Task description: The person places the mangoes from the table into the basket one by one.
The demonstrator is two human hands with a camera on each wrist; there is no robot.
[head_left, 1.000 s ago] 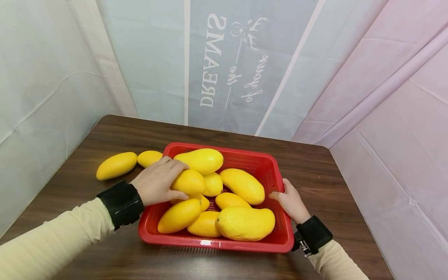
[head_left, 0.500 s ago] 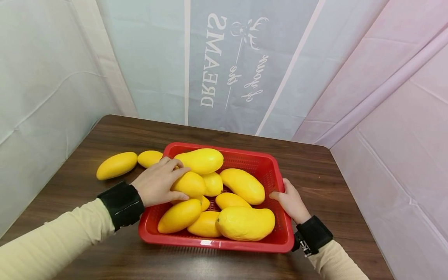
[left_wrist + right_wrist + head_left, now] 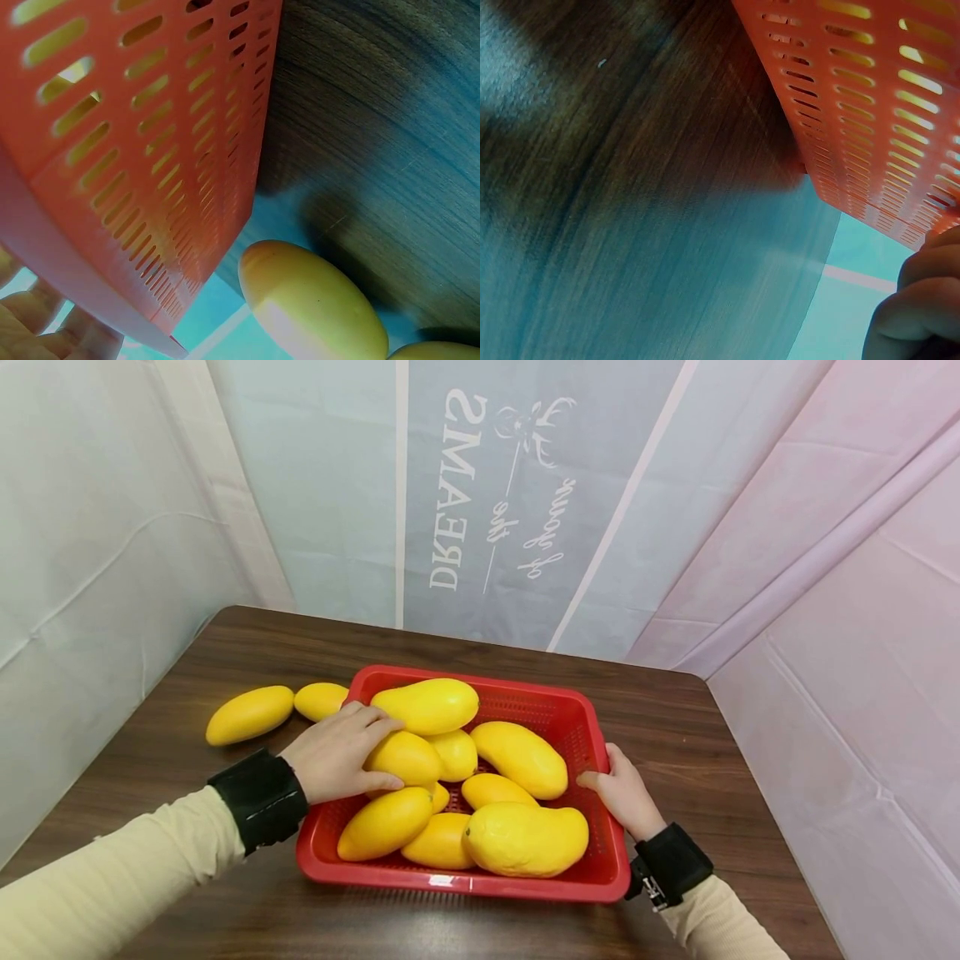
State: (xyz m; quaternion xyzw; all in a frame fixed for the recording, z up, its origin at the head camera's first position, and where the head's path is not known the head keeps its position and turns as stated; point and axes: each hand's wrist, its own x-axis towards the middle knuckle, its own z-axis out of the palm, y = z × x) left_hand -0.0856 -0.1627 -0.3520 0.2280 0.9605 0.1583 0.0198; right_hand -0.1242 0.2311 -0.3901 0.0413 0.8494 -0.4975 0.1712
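Note:
A red slotted plastic basket [image 3: 525,887] filled with several yellow mangoes stands on the table in the head view. My left hand [image 3: 337,756] reaches over its left rim, fingers and thumb curled round a mango [image 3: 408,758] that lies on top of others. At the right rim, my right hand [image 3: 622,792] grips the edge with the thumb on the inside. The left wrist view has the basket's side wall [image 3: 157,142] and some of my left fingers [image 3: 45,319] at the rim. In the right wrist view, curled fingers [image 3: 922,300] show beside the opposite wall [image 3: 855,97].
Outside the basket, to its left, lie a mango [image 3: 251,715] and a second mango [image 3: 321,700], the latter partly behind the rim and hand. The dark wood table [image 3: 697,760] runs back to a printed curtain [image 3: 480,493], with pale cloth at both sides.
The mango under my left hand has shifted slightly lower, and the left fingers moved a little with it. My right hand and the basket stay where they were.

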